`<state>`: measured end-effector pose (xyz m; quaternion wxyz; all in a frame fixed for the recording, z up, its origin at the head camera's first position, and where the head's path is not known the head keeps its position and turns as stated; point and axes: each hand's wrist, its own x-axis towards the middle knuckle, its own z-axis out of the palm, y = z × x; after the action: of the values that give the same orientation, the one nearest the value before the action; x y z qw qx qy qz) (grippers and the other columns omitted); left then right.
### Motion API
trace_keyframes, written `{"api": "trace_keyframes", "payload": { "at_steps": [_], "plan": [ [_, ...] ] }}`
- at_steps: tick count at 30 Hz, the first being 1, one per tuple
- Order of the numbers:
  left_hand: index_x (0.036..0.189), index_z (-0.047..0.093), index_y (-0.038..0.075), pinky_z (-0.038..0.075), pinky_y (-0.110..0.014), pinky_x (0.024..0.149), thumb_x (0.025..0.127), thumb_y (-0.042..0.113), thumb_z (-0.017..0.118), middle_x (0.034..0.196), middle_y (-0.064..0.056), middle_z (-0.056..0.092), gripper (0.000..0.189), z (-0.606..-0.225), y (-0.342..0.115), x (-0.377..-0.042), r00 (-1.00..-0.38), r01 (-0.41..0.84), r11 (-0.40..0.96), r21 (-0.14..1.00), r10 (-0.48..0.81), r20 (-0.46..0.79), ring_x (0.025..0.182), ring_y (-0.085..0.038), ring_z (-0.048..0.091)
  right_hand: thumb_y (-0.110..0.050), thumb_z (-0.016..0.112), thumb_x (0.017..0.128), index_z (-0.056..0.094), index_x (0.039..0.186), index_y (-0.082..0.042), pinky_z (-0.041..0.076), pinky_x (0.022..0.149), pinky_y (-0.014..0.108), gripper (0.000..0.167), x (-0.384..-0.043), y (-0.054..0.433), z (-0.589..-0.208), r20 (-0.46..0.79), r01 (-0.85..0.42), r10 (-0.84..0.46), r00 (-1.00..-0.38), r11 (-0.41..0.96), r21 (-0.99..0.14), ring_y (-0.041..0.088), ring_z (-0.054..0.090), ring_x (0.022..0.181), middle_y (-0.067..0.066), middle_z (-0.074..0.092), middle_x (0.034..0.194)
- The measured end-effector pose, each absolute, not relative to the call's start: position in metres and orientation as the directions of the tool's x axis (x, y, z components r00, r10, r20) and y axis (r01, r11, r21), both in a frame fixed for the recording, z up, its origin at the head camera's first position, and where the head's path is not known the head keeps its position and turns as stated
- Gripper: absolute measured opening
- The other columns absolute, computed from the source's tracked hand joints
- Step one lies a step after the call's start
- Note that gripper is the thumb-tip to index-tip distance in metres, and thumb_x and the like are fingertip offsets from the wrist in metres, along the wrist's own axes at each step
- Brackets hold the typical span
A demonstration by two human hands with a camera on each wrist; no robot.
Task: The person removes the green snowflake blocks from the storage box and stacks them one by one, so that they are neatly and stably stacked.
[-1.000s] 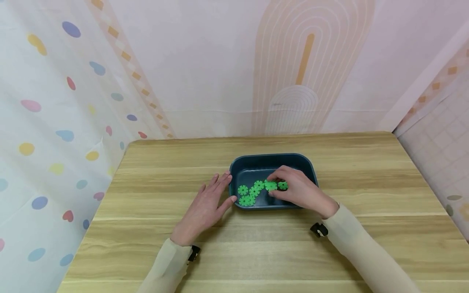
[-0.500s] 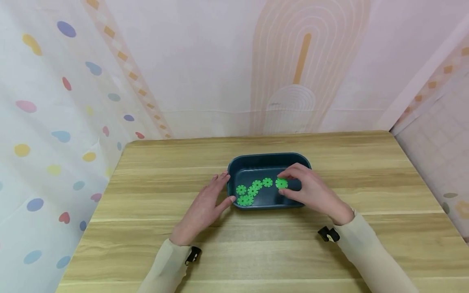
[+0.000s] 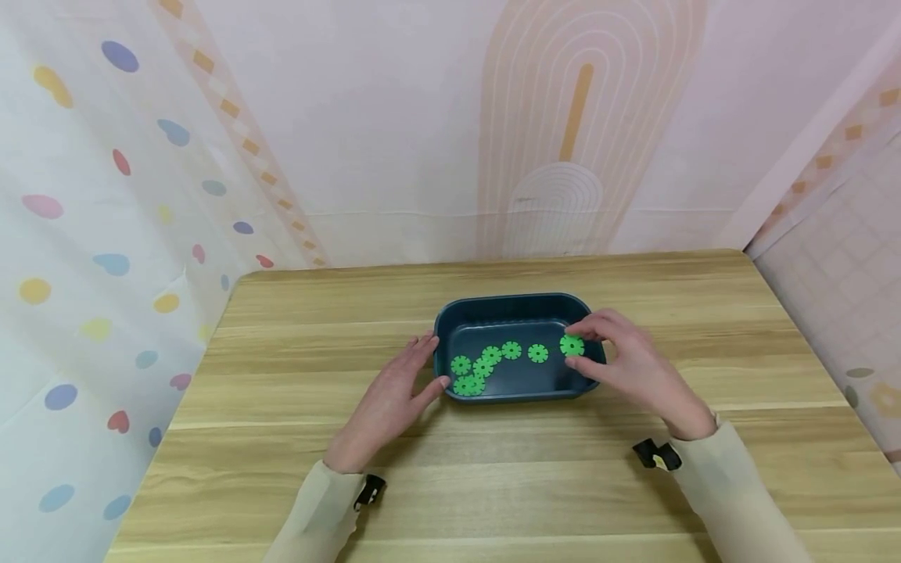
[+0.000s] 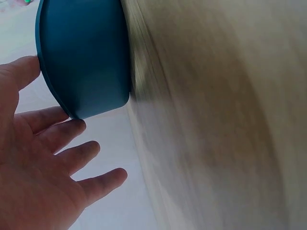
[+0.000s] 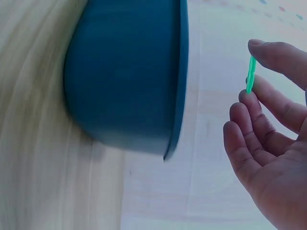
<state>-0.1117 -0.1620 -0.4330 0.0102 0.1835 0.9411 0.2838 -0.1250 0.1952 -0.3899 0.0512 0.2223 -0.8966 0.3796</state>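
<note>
A dark blue tray [image 3: 521, 395] lies on the table, with several green notched discs [image 3: 538, 353] inside it, mostly toward its left part. My right hand [image 3: 633, 367] pinches one green notched disc [image 3: 572, 346] between thumb and fingers over the tray's right end. In the right wrist view that disc [image 5: 251, 74] shows edge-on, above the level of the tray rim [image 5: 181, 86]. My left hand [image 3: 387, 403] rests its thumb and fingertips against the tray's left edge. Its fingers [image 4: 79, 155] are spread and fairly straight in the left wrist view.
The wooden table [image 3: 310, 352] spreads around the tray on all sides. A patterned cloth [image 3: 394, 133] hangs behind the table and at its left. Black clips [image 3: 657, 455] sit at both sleeve cuffs.
My right hand has moved right from the tray's middle to its right end, carrying a green notched disc. Discs it covered are now visible. My left hand keeps its place at the tray's edge.
</note>
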Motion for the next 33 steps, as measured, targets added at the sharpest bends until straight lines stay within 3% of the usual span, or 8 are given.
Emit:
{"api": "trace_keyframes", "payload": {
  "at_steps": [9, 16, 26, 33],
  "plan": [
    [0.158, 0.04, 0.003, 0.032, -0.057, 0.12, 0.106, 0.034, 0.06, 0.164, -0.013, 0.037, 0.064, -0.434, -0.164, -0.11, -0.931, 0.346, 0.759, 0.552, 0.351, 0.1, 0.152, -0.036, 0.032, -0.007, 0.086, 0.085, 0.075, 0.115, -0.006, 0.051, 0.085, 0.027, 0.032, -0.126, 0.218, -0.383, 0.34, -0.465, -0.319, -0.885, 0.641, -0.61, 0.027, 0.063, 0.096, 0.006, 0.067, 0.111],
    [0.157, 0.042, 0.003, 0.032, -0.057, 0.12, 0.109, 0.031, 0.056, 0.164, -0.013, 0.038, 0.058, -0.435, -0.163, -0.109, -0.932, 0.347, 0.757, 0.554, 0.346, 0.11, 0.152, -0.036, 0.032, -0.007, 0.085, 0.085, 0.075, 0.114, -0.006, 0.05, 0.083, 0.029, 0.031, -0.128, 0.237, -0.386, 0.339, -0.434, -0.278, -0.899, 0.67, -0.602, 0.026, 0.062, 0.097, 0.006, 0.068, 0.111],
    [0.156, 0.043, 0.002, 0.032, -0.057, 0.12, 0.109, 0.03, 0.056, 0.163, -0.013, 0.039, 0.057, -0.436, -0.161, -0.111, -0.928, 0.357, 0.751, 0.555, 0.35, 0.124, 0.152, -0.038, 0.032, -0.007, 0.083, 0.088, 0.074, 0.115, -0.002, 0.041, 0.086, 0.008, 0.029, -0.132, 0.26, -0.396, 0.293, -0.379, -0.246, -0.924, 0.69, -0.617, 0.027, 0.061, 0.098, 0.01, 0.068, 0.111],
    [0.157, 0.042, 0.002, 0.031, -0.056, 0.121, 0.109, 0.03, 0.056, 0.164, -0.012, 0.038, 0.058, -0.435, -0.16, -0.112, -0.931, 0.348, 0.751, 0.561, 0.345, 0.116, 0.153, -0.036, 0.03, -0.009, 0.081, 0.091, 0.073, 0.117, -0.002, 0.04, 0.087, 0.006, 0.029, -0.136, 0.27, -0.401, 0.262, -0.351, -0.236, -0.936, 0.699, -0.623, 0.029, 0.063, 0.102, 0.012, 0.068, 0.114]
  ]
}}
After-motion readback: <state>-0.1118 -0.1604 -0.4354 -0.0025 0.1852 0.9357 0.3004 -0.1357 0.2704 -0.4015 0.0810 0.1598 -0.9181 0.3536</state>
